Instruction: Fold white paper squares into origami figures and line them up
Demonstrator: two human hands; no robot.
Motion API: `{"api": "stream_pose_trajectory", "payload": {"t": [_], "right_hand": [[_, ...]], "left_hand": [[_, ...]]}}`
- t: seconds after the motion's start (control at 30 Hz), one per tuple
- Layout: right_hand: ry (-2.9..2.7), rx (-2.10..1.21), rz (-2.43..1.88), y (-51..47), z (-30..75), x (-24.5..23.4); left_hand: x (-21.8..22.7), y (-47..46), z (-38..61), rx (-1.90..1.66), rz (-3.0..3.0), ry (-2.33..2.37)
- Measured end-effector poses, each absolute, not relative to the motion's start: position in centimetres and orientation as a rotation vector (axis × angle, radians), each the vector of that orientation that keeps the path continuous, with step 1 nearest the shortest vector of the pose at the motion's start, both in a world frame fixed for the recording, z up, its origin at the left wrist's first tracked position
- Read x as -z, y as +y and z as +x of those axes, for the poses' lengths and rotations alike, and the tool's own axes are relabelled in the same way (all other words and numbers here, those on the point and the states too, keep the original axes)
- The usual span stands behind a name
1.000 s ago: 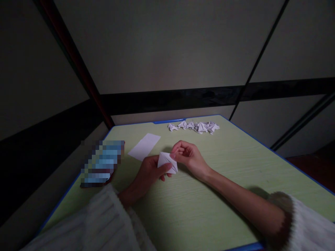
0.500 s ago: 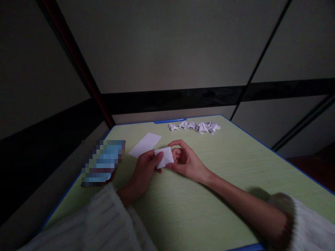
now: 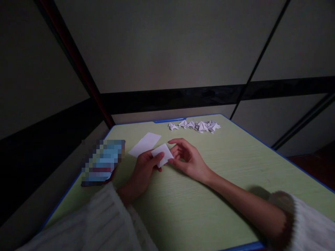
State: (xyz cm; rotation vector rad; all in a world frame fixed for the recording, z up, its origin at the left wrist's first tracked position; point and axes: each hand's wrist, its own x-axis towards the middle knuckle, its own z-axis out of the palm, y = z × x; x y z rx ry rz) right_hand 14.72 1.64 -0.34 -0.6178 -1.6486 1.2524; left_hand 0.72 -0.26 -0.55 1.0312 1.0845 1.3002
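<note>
Folded square [image 3: 165,153] – smooth matt paper; left sleeve [image 3: 96,216] – rough knitted cloth

The one view looks out from the person's head, above the near edge of the surface [image 3: 183,212], facing forward and slantwise down across it to the wall [image 3: 167,52] behind. It is wide enough to take in the far edge and much of that wall, yet near enough that the sleeves [image 3: 86,219] fill the lower corners. The left hand [image 3: 143,165] and right hand [image 3: 191,160] fall close to mid-picture, a little below centre.
</note>
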Motion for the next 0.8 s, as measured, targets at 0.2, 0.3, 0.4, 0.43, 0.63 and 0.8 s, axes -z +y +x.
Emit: {"api": "stream_pose_trajectory", "payload": {"t": [0.2,0.3,0.4,0.43,0.63,0.8], "right_hand": [[-1.702,-1.215,-0.589,1.7,15.0,0.3],[-1.695,-1.219,-0.594,1.7,15.0,0.3],[-1.694,-1.223,-0.593,1.7,15.1,0.3],[-1.695,-1.231,-0.589,1.7,15.1,0.3],[-1.733,-1.297,-0.594,1.9,15.4,0.2],[-1.810,-1.214,-0.616,2.4,15.8,0.3]], "left_hand": [[0.5,-0.2,0.5,-1.263,0.930,0.986],[0.5,-0.1,0.5,-1.233,0.908,0.960],[0.5,-0.1,0.6,-1.215,0.900,0.968],[0.5,-0.1,0.6,-1.210,0.906,0.972],[0.7,-0.1,0.5,-1.185,0.968,0.986],[0.8,-0.1,0.6,-1.182,1.005,1.006]]}}
